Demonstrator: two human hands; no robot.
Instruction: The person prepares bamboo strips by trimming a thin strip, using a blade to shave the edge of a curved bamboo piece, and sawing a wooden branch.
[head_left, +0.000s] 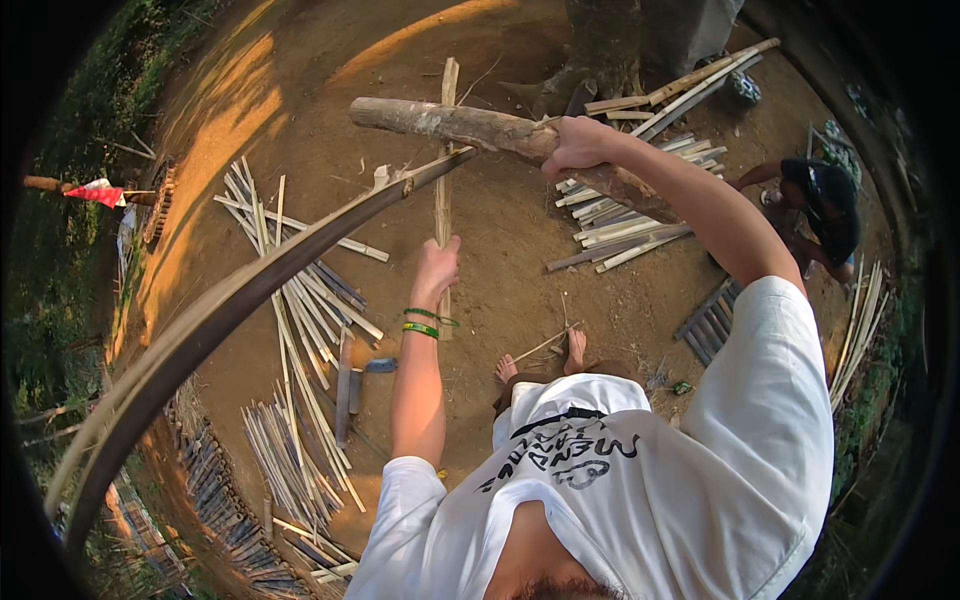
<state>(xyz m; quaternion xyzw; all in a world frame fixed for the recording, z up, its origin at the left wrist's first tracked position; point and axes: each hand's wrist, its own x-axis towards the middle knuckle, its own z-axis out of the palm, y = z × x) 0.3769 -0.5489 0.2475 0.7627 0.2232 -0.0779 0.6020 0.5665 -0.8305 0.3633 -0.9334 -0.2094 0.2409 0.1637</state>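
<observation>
No packages, labels, signs or screens anywhere on the bare earth yard [520, 290].

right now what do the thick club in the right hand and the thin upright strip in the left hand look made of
The club in the right hand looks like raw wood: round, grey-brown, rough and unfinished. The upright strip held by the left hand looks like split bamboo: pale, flat, straight-grained, though that is a guess from colour and shape.

Outdoors, bare brown dirt ground [520, 290], low warm sunlight streaking the upper left. Split bamboo strips in piles: left [300, 300], lower left [290, 460], upper right [630, 215]. Tree trunk base [600, 50] at top. Grass [70, 260] along left edge. Another person crouches [825, 215] at right.
</observation>
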